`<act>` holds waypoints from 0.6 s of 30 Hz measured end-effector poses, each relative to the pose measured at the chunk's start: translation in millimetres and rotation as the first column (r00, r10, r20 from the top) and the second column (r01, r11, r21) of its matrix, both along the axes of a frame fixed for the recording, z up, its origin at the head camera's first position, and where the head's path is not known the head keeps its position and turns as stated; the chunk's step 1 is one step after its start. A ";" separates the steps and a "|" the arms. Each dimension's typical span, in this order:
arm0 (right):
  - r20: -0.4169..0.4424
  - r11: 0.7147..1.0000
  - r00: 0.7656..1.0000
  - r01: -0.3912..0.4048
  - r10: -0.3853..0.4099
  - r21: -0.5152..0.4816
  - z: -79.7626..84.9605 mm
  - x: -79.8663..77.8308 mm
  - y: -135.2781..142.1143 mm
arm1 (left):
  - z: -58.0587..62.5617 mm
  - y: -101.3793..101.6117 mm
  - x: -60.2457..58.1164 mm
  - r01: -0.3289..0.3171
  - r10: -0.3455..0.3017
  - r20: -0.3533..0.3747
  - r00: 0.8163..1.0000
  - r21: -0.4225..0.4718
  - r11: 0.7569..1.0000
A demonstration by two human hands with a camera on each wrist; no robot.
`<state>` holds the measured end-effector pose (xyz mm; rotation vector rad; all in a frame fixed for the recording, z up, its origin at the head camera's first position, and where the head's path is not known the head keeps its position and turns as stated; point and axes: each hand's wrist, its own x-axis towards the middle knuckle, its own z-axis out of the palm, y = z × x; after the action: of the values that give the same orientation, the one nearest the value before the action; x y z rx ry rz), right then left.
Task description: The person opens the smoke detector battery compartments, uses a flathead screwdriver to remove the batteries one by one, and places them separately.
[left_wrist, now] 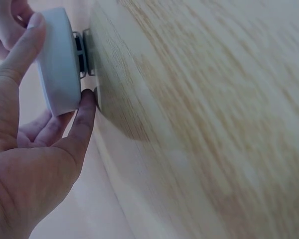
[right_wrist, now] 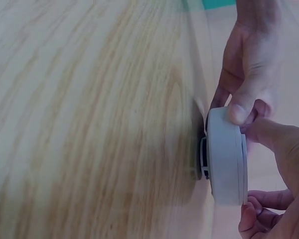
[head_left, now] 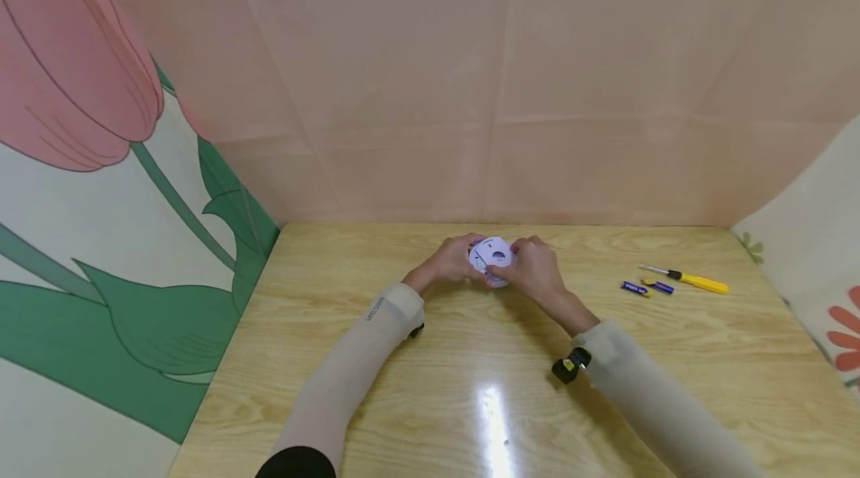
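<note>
Both hands hold a round white device (head_left: pixel 499 245), shaped like a smoke alarm, close over the far part of the table. Its pale face, with a dark oval spot, is turned up in the head view. My left hand (head_left: pixel 452 260) grips the left rim, thumb on one side and fingers curled below, as the left wrist view shows on the white casing (left_wrist: pixel 60 59). From the right, my right hand (head_left: pixel 539 269) pinches the face's edge between thumb and fingers. A dark part with thin metal loops (left_wrist: pixel 81 52) protrudes from the underside, facing the wood.
To the right lie two small blue-and-yellow batteries (head_left: pixel 635 289) and a screwdriver (head_left: pixel 702 282) with a yellow handle. The wooden table (head_left: pixel 430 403) meets a pink cloth backdrop (head_left: pixel 403 89) at its far edge. A flower-patterned wall panel (head_left: pixel 161 328) borders the left side.
</note>
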<state>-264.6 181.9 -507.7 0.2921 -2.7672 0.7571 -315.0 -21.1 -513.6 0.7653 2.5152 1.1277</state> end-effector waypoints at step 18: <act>-0.015 0.998 1.000 0.025 -0.025 0.064 0.0 4.5 -6.4 | 0.8 -0.5 2.1 0.005 -0.005 -0.024 1.000 -0.023 1.000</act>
<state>-260.1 175.5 -507.6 0.2736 -2.7807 0.6583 -312.8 -21.5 -512.8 0.7836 2.5401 1.0924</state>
